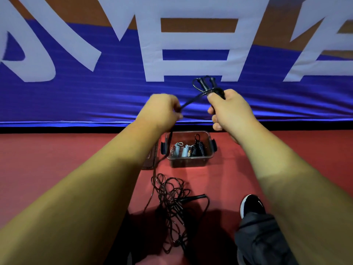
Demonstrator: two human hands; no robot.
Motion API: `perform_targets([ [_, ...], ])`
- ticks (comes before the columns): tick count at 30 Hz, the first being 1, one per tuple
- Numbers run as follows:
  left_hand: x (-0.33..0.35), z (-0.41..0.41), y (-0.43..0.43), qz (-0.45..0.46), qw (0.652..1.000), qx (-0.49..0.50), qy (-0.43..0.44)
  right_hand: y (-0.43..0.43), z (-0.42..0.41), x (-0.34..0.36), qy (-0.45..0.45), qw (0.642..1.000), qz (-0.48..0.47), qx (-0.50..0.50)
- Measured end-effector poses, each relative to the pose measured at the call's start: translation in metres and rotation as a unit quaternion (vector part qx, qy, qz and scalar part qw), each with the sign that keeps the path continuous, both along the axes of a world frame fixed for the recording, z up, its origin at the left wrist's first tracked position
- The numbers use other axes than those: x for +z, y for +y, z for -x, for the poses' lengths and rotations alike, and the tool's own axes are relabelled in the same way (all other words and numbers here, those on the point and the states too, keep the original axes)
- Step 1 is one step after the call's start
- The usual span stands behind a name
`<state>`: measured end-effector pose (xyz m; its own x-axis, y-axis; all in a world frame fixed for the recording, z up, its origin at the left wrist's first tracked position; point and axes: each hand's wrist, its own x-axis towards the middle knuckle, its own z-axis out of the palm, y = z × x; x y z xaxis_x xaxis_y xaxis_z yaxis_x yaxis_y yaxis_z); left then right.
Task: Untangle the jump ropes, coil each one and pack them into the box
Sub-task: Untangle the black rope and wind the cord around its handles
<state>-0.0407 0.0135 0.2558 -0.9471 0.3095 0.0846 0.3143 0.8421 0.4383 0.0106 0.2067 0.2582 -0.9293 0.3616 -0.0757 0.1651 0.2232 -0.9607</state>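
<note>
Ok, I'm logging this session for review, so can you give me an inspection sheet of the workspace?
Surface: red floor; the box and the loose rope lie on it.
Job's things: clear plastic box, open, holding a coiled black rope and pale handles; tangled rope on the floor in front of it.
Clutter: what looks like the lid beside the box, partly hidden by the forearm.
Grippers: left hand pinches the black jump rope; right hand grips its bundled end.
Cables: the held rope drops from the left hand toward the tangle.
Surroundings: blue banner with white lettering; black shoe.
</note>
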Motion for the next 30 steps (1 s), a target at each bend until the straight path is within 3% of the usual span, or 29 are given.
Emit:
perform_targets([
  [4,0.015,0.002,0.005,-0.23,0.966,0.099,0.062,0.008,0.003,-0.002,-0.003,1.0,-0.009,-0.012],
  [8,0.036,-0.008,0.008,-0.323,0.941,0.071,0.066,0.01,0.001,-0.007,-0.021,0.999,-0.025,-0.001],
  [13,0.038,-0.016,0.001,-0.264,0.963,0.007,0.048,0.013,0.001,-0.007,-0.03,0.999,-0.019,-0.01],
  [17,0.035,-0.013,-0.008,-0.11,0.991,-0.077,-0.003,0.015,0.001,-0.006,-0.027,0.999,-0.024,-0.014],
  [20,0.024,-0.013,-0.013,-0.031,0.986,-0.137,-0.091,0.013,-0.003,-0.004,-0.03,0.998,-0.062,0.011],
  [23,0.018,-0.018,-0.009,-0.133,0.939,-0.195,-0.25,0.007,-0.009,-0.003,-0.039,0.986,-0.159,0.043],
  [27,0.024,-0.026,0.006,-0.276,0.886,-0.17,-0.331,0.001,-0.013,0.0,-0.05,0.962,-0.257,0.075],
  [30,0.018,-0.028,0.011,-0.298,0.869,-0.156,-0.362,0.0,-0.017,0.001,-0.054,0.948,-0.295,0.104],
])
